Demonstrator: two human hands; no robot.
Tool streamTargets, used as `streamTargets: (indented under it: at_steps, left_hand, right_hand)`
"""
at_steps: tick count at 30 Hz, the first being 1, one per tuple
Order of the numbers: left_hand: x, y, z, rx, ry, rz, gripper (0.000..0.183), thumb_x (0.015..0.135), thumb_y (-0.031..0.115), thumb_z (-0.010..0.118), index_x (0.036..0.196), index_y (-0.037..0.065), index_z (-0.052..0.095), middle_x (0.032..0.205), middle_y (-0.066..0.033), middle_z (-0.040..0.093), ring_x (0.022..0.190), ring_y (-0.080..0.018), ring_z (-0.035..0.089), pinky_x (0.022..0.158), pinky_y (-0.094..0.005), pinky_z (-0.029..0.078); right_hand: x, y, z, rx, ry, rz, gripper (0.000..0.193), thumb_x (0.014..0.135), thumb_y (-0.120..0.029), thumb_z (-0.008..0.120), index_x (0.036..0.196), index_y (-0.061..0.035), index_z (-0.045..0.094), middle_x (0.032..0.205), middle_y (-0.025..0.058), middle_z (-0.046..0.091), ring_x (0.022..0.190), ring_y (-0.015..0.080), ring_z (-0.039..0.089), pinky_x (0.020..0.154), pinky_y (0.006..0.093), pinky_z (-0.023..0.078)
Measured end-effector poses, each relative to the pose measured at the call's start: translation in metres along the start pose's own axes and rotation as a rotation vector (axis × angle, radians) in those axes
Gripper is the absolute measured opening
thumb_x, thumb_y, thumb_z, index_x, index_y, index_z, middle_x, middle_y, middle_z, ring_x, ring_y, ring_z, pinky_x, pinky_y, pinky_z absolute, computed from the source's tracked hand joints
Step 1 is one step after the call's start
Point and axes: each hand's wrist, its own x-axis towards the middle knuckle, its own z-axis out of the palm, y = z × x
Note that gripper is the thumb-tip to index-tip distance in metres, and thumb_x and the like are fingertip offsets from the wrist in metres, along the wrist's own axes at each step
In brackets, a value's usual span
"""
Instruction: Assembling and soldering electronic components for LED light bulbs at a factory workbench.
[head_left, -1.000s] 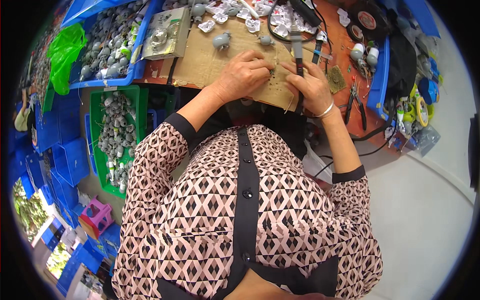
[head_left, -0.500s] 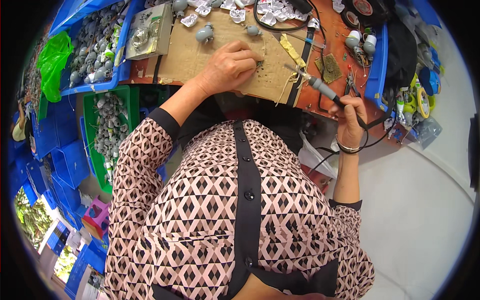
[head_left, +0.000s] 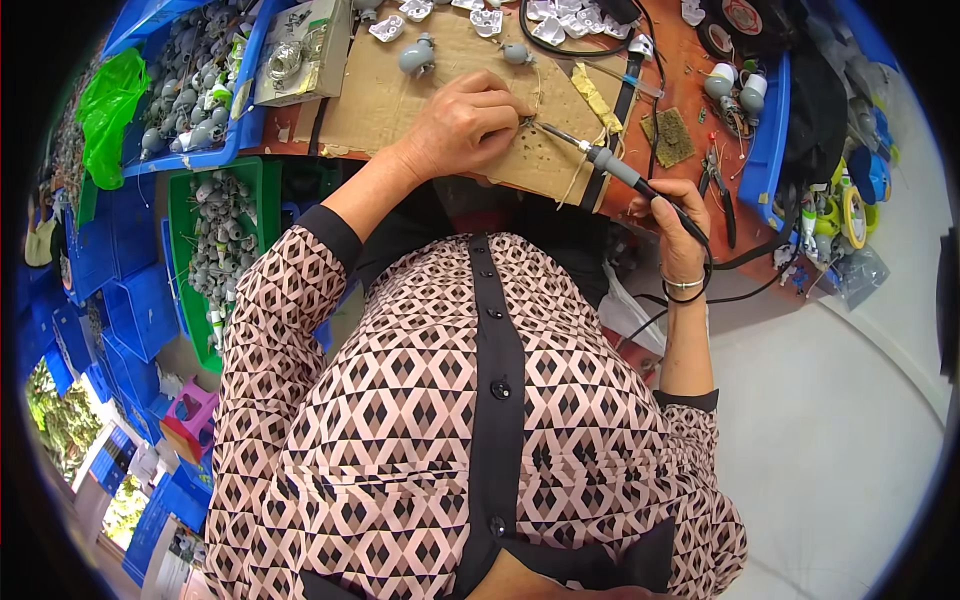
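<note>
Cardboard (head_left: pixel 372 105) lies bare between left hand (head_left: pixel 465 125) and left edge (head_left: pixel 331 132).

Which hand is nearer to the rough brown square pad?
Right. The right hand, holding a grey and black soldering iron, is below the pad; the left hand is farther, to its left, over flat brown cardboard.

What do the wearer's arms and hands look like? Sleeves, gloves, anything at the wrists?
Pink, black and brown diamond-patterned sleeves with plain black cuffs, ending short of the wrists. Left hand and right hand ungloved. Thin, pale bracelet on right wrist; none visible on left.
</note>
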Motion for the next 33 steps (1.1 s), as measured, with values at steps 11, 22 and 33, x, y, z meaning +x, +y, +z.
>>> streamTargets:
  at_steps: [11,22,33]
  left_hand:
    - [0.005,0.002,-0.004,-0.020,-0.013,0.013,0.009,0.078,0.004,0.073,0.087,0.006,0.073,0.100,0.0005,0.075,0.094,-0.0226,0.065,0.081,-0.0348,0.056]
    - [0.008,0.003,-0.007,0.000,-0.021,0.042,0.007,0.079,0.004,0.073,0.086,0.006,0.072,0.102,-0.0006,0.075,0.100,-0.0247,0.065,0.084,-0.0363,0.055]
    - [0.008,0.002,0.000,-0.007,0.036,0.025,0.003,0.080,0.007,0.071,0.080,0.007,0.068,0.095,0.0018,0.074,0.098,-0.0218,0.065,0.084,-0.0373,0.055]
  right_hand:
    - [0.001,0.005,0.002,0.025,0.006,0.019,0.025,0.099,-0.017,0.067,0.118,-0.0018,0.063,0.099,0.0088,0.073,0.091,0.0148,0.071,0.083,0.0282,0.058]
    - [0.007,0.009,-0.001,0.020,0.033,0.010,0.024,0.100,-0.022,0.067,0.115,-0.0043,0.065,0.094,0.0065,0.075,0.084,0.0116,0.071,0.078,0.0256,0.058]
    - [0.008,0.008,-0.008,0.041,0.008,0.013,0.022,0.100,-0.019,0.067,0.116,-0.0035,0.065,0.096,0.0076,0.074,0.087,0.0127,0.071,0.080,0.0282,0.059]
